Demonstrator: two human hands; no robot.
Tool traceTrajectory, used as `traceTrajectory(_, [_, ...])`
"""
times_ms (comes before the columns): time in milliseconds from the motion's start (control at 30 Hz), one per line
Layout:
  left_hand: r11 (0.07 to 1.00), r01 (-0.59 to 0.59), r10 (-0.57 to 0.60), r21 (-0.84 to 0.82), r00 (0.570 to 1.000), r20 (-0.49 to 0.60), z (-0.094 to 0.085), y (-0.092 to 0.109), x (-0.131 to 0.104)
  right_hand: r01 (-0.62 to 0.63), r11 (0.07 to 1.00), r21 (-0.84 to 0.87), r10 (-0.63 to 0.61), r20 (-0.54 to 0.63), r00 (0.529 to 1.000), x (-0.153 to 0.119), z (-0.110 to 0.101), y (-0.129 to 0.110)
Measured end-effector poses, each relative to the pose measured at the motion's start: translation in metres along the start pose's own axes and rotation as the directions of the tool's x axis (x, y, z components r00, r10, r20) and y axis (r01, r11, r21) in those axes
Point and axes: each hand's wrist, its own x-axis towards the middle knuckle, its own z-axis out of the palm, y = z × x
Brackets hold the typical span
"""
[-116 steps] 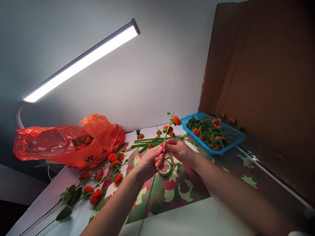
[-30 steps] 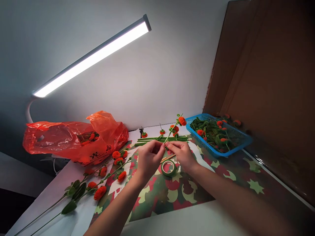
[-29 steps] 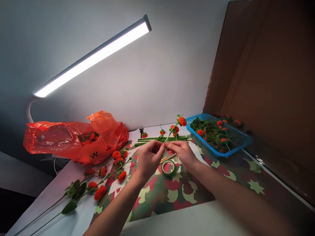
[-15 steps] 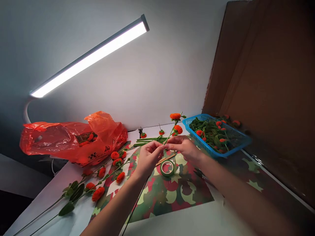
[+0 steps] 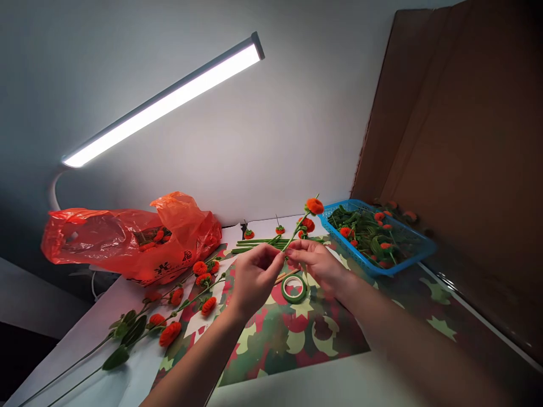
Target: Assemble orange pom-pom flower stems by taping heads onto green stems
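Between thumb and fingers, my left hand (image 5: pixel 258 277) pinches the lower part of a green flower stem (image 5: pixel 296 230). My right hand (image 5: pixel 318 264) is closed on the same stem, its fingertips beside those of the left. Orange blooms (image 5: pixel 314 206) sit at the top of this stem, which leans up and to the right. Just below the hands, a roll of green tape (image 5: pixel 293 288) lies on the patterned mat (image 5: pixel 292 345). A thin wooden stick (image 5: pixel 286 276) is partly visible behind the roll. Cut green stems (image 5: pixel 258 244) lie behind my hands.
A red plastic bag (image 5: pixel 123 243) stands at the left, with flowering stems (image 5: pixel 169 333) in front of it. At the right is a blue basket (image 5: pixel 392 271) of leaves and orange flowers. Two small blooms (image 5: pixel 280 230) lie near the wall under a lit lamp (image 5: pixel 169 104).
The held stem has turned, and its top bloom has shifted right and slightly down. My left hand has rolled a little, and the right fingers have curled in more. The view has shifted slightly.
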Motion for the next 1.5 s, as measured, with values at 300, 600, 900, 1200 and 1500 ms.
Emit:
traceTrajectory(300, [0.814,0.470,-0.289,-0.340,0.836,0.466,-0.011,-0.012,0.015,0.271,0.906,-0.326,-0.278,0.025,0.960,0.000,-0.001,-0.011])
traceTrajectory(600, [0.980,0.156,-0.140,-0.123,0.981,0.134,-0.004,-0.005,0.004,0.277,0.934,-0.226,-0.293,-0.040,0.955,0.003,-0.001,0.000])
traceTrajectory(900, [0.741,0.535,-0.315,-0.406,0.811,0.494,0.000,-0.026,0.010,0.279,0.930,-0.239,-0.252,0.137,0.958,0.012,-0.011,0.005])
traceTrajectory(1200, [0.800,0.449,-0.320,-0.397,0.880,0.350,0.008,-0.019,0.003,0.239,0.971,-0.024,-0.239,-0.022,0.971,0.018,-0.013,0.012])
traceTrajectory(1500, [0.825,0.454,-0.166,-0.335,0.763,0.625,-0.003,-0.029,0.008,0.112,0.992,0.063,-0.125,0.280,0.952,0.014,-0.015,0.015])
